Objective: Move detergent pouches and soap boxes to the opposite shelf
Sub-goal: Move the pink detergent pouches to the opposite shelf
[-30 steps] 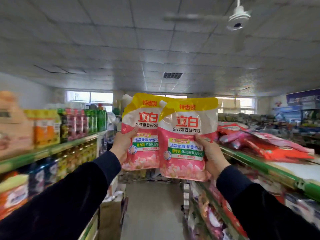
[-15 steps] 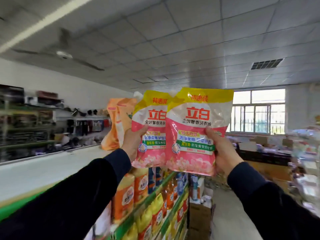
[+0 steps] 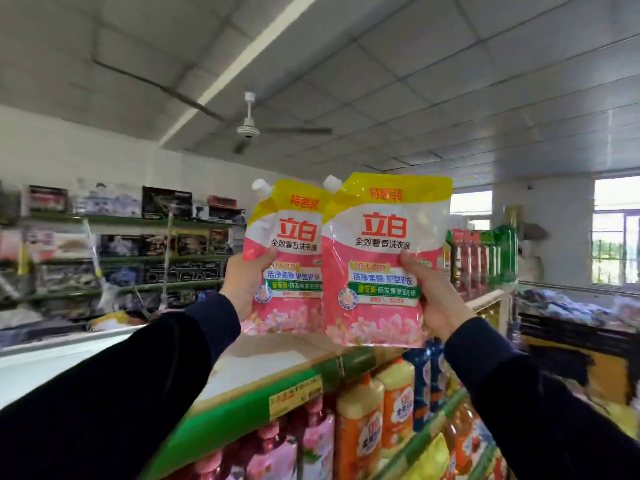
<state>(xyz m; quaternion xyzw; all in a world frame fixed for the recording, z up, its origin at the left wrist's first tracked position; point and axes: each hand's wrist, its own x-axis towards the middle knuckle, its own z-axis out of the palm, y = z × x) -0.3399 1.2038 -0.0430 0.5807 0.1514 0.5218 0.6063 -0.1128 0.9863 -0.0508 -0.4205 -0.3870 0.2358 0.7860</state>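
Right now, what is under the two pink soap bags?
The shelf top, with orange bottles on the row under it. The right pouch overlaps the left pouch, so that edge is hidden.

Top shelf board (image 3: 263,365), directly below both hands, lies bare from its green front edge back to the far side — open room for a hand there. Beneath that edge the tier is packed: pink pouches (image 3: 311,445) under the left hand (image 3: 244,284), orange bottles (image 3: 360,420) under the right hand (image 3: 438,306) — no gap visible. Upright packages (image 3: 483,254) block the shelf top right of the right hand.
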